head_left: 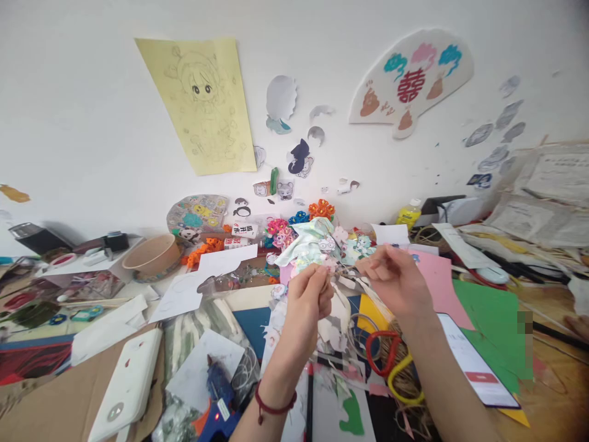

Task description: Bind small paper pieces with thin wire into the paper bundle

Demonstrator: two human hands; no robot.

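Observation:
Near the middle of the view, my left hand (313, 291) is raised over the cluttered table with its fingers curled in a pinch. Whatever it grips is too small to make out. To its right, my right hand (393, 279) has thumb and fingers drawn together, slightly blurred, and any thing in it cannot be made out. The hands are apart. Just behind them lies a pale green crumpled piece (306, 239) with small printed cutouts. White paper scraps (335, 331) lie below and between the hands.
A blue glue gun (221, 393) lies front left, beside a white power bank (126, 383). Red-handled scissors (380, 353), yellow handles (400, 383), a phone (481, 362) and green paper (492, 319) are at right. A bowl (151, 255) stands back left.

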